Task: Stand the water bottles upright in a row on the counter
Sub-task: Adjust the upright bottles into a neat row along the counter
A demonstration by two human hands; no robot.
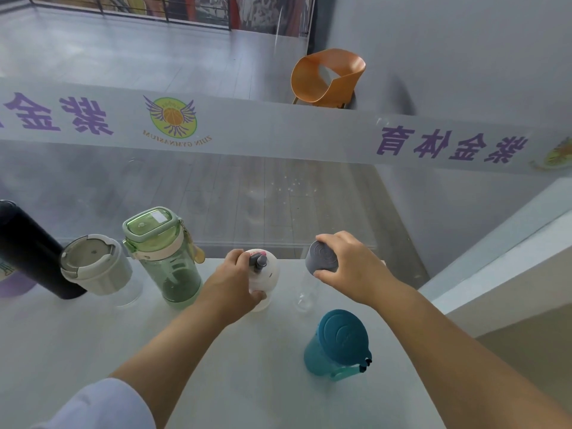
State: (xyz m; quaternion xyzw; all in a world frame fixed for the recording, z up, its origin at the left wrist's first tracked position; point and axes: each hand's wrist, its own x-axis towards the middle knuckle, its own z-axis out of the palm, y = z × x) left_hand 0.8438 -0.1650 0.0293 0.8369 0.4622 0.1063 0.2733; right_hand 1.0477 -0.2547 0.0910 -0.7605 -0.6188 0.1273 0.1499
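Several bottles stand upright along the far edge of the pale counter (241, 376): a black flask (28, 252) at the left, a clear bottle with a grey-white lid (94, 267), then a green bottle (167, 258). My left hand (238, 283) is wrapped around a white bottle with a grey spout (266, 270). To its right, my right hand (349, 264) grips the grey lid of a clear bottle (312, 283), which stands on the counter. A teal bottle (337, 345) stands apart, nearer to me on the right.
A glass pane with purple lettering (448, 144) rises right behind the bottles at the counter's far edge. Beyond it lie a lower floor and an orange chair (328, 78). A white ledge (501, 252) borders the counter on the right.
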